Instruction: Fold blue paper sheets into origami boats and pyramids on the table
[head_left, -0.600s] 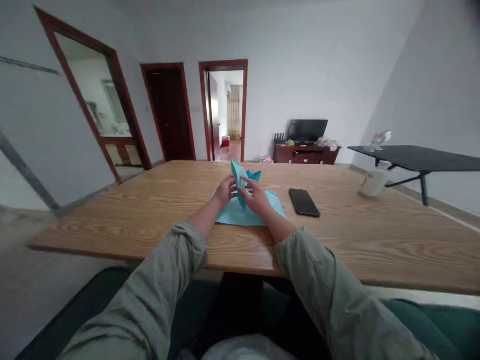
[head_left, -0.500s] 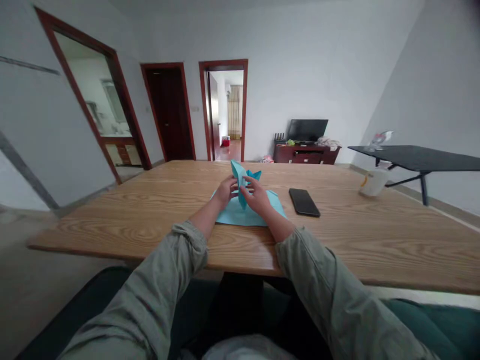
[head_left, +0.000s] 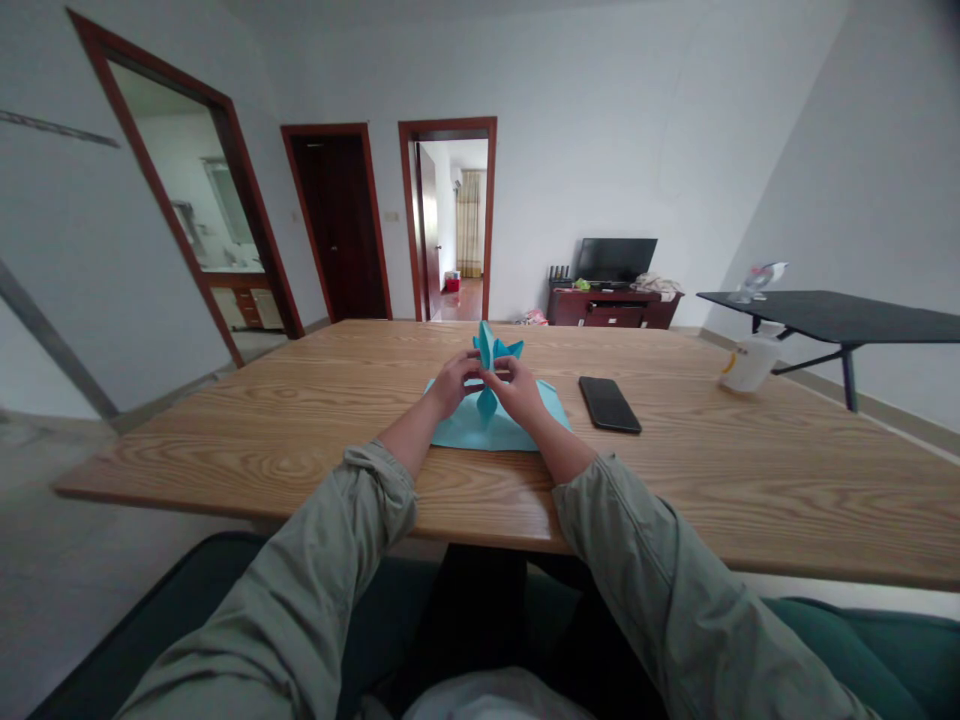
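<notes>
Left hand (head_left: 452, 385) and right hand (head_left: 519, 390) pinch the teal folded sheet (head_left: 486, 345) to keep its peaks upright; black smartphone (head_left: 609, 405) lies clear on the right.

Middle of the folded teal sheet (head_left: 487, 345) hidden behind left hand (head_left: 452, 385) and right hand (head_left: 517, 392). Black table (head_left: 840, 314) cut off by right edge. Small items (head_left: 657, 286) on far wooden cabinet (head_left: 611, 312) too small to tell; clear object (head_left: 757, 282) on black table too.
</notes>
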